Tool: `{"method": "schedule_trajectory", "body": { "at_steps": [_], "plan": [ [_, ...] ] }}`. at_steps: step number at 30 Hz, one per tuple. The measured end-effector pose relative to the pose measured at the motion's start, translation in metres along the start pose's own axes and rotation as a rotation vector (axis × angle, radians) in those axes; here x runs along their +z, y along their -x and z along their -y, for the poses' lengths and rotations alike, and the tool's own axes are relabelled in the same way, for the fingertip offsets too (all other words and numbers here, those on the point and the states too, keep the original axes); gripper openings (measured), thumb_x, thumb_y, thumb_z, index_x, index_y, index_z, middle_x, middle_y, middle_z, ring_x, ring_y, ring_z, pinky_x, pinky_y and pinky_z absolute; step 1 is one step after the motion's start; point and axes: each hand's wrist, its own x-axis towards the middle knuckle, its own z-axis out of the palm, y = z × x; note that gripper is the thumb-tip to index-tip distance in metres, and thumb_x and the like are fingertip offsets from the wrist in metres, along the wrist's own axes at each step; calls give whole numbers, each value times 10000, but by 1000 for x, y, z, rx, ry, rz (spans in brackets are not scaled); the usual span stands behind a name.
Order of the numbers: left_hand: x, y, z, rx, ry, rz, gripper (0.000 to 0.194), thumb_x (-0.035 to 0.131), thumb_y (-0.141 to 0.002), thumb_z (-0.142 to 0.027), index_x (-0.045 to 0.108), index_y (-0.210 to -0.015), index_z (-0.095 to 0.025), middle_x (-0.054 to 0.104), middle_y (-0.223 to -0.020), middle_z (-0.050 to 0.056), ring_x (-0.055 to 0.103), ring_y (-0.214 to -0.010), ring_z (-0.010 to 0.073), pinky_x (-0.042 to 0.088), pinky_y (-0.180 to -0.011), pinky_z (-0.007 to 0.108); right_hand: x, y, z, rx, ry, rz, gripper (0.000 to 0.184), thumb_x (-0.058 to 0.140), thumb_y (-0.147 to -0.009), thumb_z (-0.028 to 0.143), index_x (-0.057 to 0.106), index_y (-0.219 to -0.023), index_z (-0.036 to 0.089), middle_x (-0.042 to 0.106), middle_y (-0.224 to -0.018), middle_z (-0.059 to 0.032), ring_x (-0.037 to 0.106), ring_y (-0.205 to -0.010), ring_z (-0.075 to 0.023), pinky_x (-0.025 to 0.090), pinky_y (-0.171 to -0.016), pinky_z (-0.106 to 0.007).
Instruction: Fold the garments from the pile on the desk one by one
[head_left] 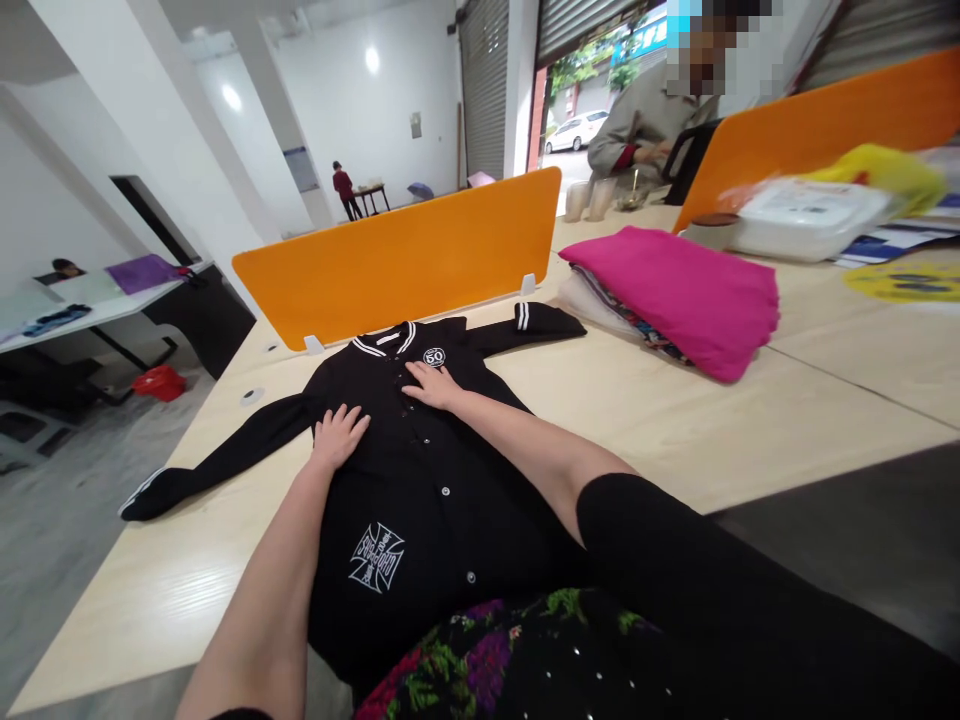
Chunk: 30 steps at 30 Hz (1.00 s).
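Note:
A black button-front jacket (390, 430) with white-striped collar and cuffs is spread out on the pale wooden table (187, 580). Its sleeves reach out to both sides, and its lower edge runs toward my body. White emblems show on the chest and lower front. My left hand (340, 436) rests flat on the jacket's left part, fingers spread. On the upper chest, beside the button line and just below the round emblem, lies my right hand (433, 386), fingers extended. Neither hand grips anything.
An orange divider (405, 265) stands behind the jacket. To the right lies a pile of folded fabric with a bright pink cloth (682, 290) on top. Farther right are a white plastic container (814, 215) and a yellow bag (892, 175). Across the table a person (637, 125) handles something.

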Motion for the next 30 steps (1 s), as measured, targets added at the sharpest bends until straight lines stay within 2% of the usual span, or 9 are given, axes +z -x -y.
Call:
{"method": "schedule_trajectory", "body": {
  "at_steps": [3, 6, 10, 14, 17, 22, 25, 27, 30],
  "plan": [
    [-9, 35, -1, 121, 104, -135, 425, 350, -952, -409, 581, -1218, -171, 539, -1353, 137, 467, -1281, 254, 388, -1064, 457, -8, 36, -17, 33, 55, -69, 633, 285, -953, 557, 275, -1497, 233, 223, -1570, -90, 166, -1441, -255, 132, -1127, -586],
    [-12, 89, -12, 324, 198, -269, 372, 406, -937, -439, 616, -1083, -168, 621, -1184, 119, 544, -1172, 232, 448, -1015, 398, -10, 68, -36, 20, 177, -14, 615, 297, -946, 567, 357, -1468, 246, 236, -1568, -76, 135, -1447, -290, 74, -1132, -595],
    [-13, 138, -31, 470, 82, -204, 350, 459, -921, -442, 602, -1115, -189, 618, -1169, 107, 571, -1092, 245, 490, -918, 398, -9, 80, -45, -2, 204, 10, 617, 266, -951, 558, 331, -1482, 250, 231, -1571, -65, 158, -1442, -293, 113, -1138, -574],
    [-14, 141, -45, 444, -65, -176, 259, 401, -942, -267, 633, -1012, -175, 634, -970, 103, 579, -895, 230, 498, -804, 372, -8, 75, -43, -5, 214, -33, 600, 273, -952, 542, 360, -1468, 250, 262, -1560, -74, 181, -1434, -301, 132, -1133, -578],
    [-21, 140, -48, 500, -155, -100, 286, 354, -909, -123, 637, -910, -162, 604, -884, 104, 550, -837, 233, 480, -764, 372, -8, 74, -43, -5, 212, -35, 598, 276, -951, 542, 362, -1466, 251, 264, -1559, -70, 179, -1435, -297, 132, -1135, -568],
    [-39, 151, -40, 527, -197, 38, 279, 355, -920, -163, 623, -845, -175, 600, -845, 86, 558, -793, 228, 478, -703, 372, -9, 74, -42, -18, 210, -36, 595, 277, -952, 539, 373, -1461, 245, 275, -1555, -74, 191, -1429, -303, 134, -1132, -569],
    [-45, 150, -43, 469, -113, -66, 294, 355, -951, -260, 640, -938, -188, 625, -1055, 105, 581, -975, 230, 499, -813, 383, -9, 75, -41, -14, 215, -41, 582, 283, -956, 529, 381, -1455, 246, 285, -1550, -75, 198, -1426, -306, 137, -1128, -574],
    [-41, 147, -52, 453, -81, -171, 331, 386, -951, -353, 622, -1112, -187, 562, -1271, 128, 500, -1198, 268, 462, -951, 432, -10, 75, -41, -15, 213, -41, 579, 290, -957, 524, 386, -1451, 238, 293, -1546, -80, 204, -1423, -309, 141, -1127, -574],
    [-23, 148, -70, 490, -97, -143, 481, 433, -925, -456, 507, -1335, -217, 441, -1445, 126, 347, -1356, 327, 373, -1051, 533, -16, 78, -39, -35, 186, -64, 543, 339, -961, 473, 399, -1437, 220, 311, -1535, -89, 215, -1420, -297, 170, -1125, -554]
  ]
}}
